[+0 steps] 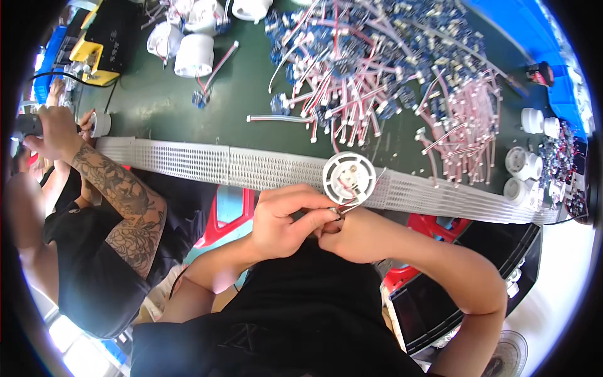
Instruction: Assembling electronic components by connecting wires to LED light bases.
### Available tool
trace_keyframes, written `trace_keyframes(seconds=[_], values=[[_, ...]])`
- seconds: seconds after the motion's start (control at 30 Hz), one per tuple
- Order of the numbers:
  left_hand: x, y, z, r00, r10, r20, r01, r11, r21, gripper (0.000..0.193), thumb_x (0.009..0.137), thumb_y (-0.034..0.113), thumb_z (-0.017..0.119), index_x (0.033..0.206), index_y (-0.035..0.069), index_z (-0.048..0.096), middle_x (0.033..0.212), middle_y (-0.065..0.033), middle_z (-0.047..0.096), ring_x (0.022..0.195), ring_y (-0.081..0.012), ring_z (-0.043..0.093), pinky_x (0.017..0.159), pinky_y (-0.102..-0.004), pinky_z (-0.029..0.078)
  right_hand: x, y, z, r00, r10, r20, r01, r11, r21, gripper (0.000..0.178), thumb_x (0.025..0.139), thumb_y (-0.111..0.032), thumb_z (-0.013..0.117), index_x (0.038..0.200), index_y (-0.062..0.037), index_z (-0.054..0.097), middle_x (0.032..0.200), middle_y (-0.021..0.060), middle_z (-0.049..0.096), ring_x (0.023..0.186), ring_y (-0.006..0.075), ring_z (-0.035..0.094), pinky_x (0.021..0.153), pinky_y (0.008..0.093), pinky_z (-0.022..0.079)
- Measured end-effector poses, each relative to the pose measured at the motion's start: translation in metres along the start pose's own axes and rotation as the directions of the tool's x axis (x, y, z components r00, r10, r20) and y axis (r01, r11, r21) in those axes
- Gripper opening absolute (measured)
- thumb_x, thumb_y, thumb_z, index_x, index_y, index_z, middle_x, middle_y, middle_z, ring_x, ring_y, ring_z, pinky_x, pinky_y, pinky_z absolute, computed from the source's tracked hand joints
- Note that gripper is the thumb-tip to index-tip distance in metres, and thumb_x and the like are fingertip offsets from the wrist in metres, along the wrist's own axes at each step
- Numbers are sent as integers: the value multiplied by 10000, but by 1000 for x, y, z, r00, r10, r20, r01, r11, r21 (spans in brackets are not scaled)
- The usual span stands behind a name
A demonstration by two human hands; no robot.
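Just in front of my body, my left hand [286, 220] is closed in a pinch, thumb against forefinger, on thin wires [355, 202] with a small dark piece at their end. My right hand [358, 235] is closed right beside it, fingertips meeting the left ones; what lies inside its fingers is hidden. Directly beyond both hands is a white round plastic housing [349, 178], its open ringed face turned up, at the table's near edge. The wires run from this housing down to my fingers.
A perforated grey strip [270, 168] lines the green table's [188, 119] near edge. Beyond lies a heap of wired blue circuit boards [352, 69]. White housings [195, 55] stand far left, others [522, 162] at right. A co-worker's tattooed arm [122, 182] reaches in at left, holding a dark tool.
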State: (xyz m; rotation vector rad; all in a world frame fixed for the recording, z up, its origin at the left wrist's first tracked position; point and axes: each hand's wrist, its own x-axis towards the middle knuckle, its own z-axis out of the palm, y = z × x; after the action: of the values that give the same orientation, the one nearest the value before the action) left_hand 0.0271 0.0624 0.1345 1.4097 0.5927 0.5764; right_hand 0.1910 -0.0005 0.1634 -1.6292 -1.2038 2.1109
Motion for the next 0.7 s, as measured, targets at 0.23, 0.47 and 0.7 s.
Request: trace_keyframes(seconds=[0.23, 0.47, 0.7], values=[[-18, 15, -40, 926, -108, -361, 18, 970, -243, 100, 899, -2, 604, 988, -39, 633, 887, -111, 658, 647, -140, 630, 563, -267, 533, -52, 3, -11, 844, -235, -483, 133, 963, -235, 377, 854, -350, 690, 739, -37, 514, 643, 124, 595, 605, 295, 610, 570, 427, 455], [36, 17, -118, 674, 168, -720, -412, 894, -177, 162, 976, 147, 595, 1035, -4, 607, 984, -57, 627, 845, -120, 603, 810, -285, 517, -21, 8, -24, 180, -600, -780, 77, 799, -597, 467, 826, -170, 700, 1230, -41, 504, 1070, 183, 549, 985, 349, 578, 839, 424, 473], [45, 15, -118, 718, 40, -695, -186, 973, -135, 493, 942, 177, 637, 1315, -109, 489, 1224, -181, 606, 1098, -236, 614, 990, -334, 482, -104, 61, -99, -260, -556, -789, -467, 788, -401, 466, 771, -195, 717, 1188, -17, 607, 1214, 228, 570, 1128, 416, 516, 995, 495, 394]])
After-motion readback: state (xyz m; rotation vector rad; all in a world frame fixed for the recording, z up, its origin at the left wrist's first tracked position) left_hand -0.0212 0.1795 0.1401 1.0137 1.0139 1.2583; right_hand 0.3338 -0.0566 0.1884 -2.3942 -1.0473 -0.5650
